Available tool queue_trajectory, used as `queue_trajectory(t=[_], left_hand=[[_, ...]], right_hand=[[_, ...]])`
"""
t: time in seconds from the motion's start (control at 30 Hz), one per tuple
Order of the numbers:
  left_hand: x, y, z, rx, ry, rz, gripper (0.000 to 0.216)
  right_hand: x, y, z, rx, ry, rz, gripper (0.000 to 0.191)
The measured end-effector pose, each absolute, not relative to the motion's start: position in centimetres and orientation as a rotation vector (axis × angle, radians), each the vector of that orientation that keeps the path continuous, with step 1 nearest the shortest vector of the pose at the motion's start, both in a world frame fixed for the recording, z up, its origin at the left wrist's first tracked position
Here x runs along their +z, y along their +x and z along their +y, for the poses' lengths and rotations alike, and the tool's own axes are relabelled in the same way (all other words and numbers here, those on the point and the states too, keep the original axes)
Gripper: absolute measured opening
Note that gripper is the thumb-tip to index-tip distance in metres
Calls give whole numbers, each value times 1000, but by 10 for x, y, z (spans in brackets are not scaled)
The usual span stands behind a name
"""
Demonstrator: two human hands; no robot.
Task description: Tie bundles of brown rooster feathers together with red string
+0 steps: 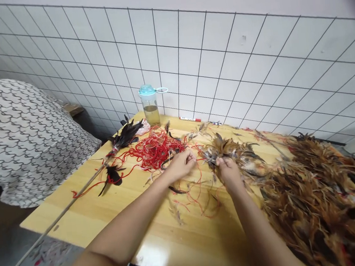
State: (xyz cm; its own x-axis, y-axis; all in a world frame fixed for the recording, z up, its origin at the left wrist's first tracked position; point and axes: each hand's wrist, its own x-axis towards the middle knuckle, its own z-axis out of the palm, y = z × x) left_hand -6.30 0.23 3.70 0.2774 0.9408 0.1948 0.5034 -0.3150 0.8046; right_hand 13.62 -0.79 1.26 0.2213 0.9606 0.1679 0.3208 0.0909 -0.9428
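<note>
The right hand has its grip clamped on a feather bunch toward the surface's far edge, the left hand together, contents indeterminable, beside tangled red cord, a bottle standing at the far left corner.

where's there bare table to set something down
Bare table shows between the stick and left forearm, and low between both forearms. Crowded: red cord tangle beside the left hand, feather bunch at the right hand, brown feather pile far right.
</note>
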Motion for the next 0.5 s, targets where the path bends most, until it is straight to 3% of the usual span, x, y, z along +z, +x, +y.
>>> queue_trajectory(t=[0.13,0.5], left_hand=[[26,-53,-1,942,2048,1311,8],[-1,-45,12,967,2261,1328,11]], right_hand=[[-4,116,5,655,-1473,-1368,27],[-35,113,15,806,-1381,-1505,15]])
